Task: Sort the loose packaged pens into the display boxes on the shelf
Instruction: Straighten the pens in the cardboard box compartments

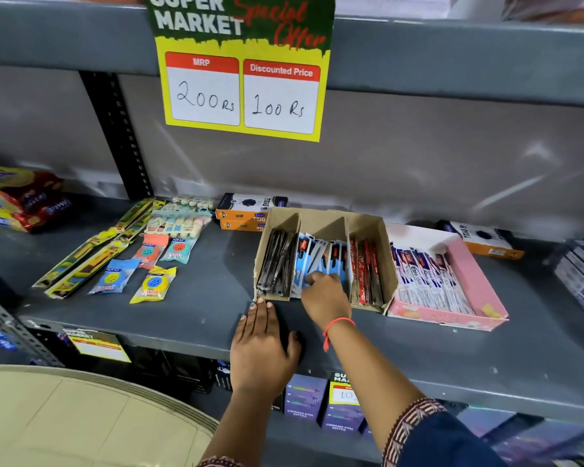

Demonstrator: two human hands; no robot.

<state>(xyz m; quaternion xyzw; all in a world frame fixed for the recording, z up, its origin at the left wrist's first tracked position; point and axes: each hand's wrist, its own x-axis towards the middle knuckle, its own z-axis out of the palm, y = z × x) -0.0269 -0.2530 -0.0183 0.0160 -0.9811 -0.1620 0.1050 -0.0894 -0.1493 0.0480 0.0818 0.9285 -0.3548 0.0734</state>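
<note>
A brown cardboard display box (371, 227) with three compartments stands on the grey shelf (199, 298). Its left slot holds black pen packs (275, 264), the middle slot blue and white pen packs (317, 254), the right slot red pen packs (364, 267). Beside it on the right, a pink box (476, 274) holds white and purple pen packs (425, 278). My right hand (324, 294) reaches into the middle slot, fingers pinching the blue packs at their front end. My left hand (262, 345) lies flat on the shelf, fingertips touching the brown box's front left corner.
Orange and black boxes (246, 210) lie behind the brown box, another (482, 241) behind the pink one. Left of the boxes lie toy packs (149, 261), long yellow packs (85, 254) and biscuit packets (21, 197). A price sign (243, 92) hangs from the shelf above.
</note>
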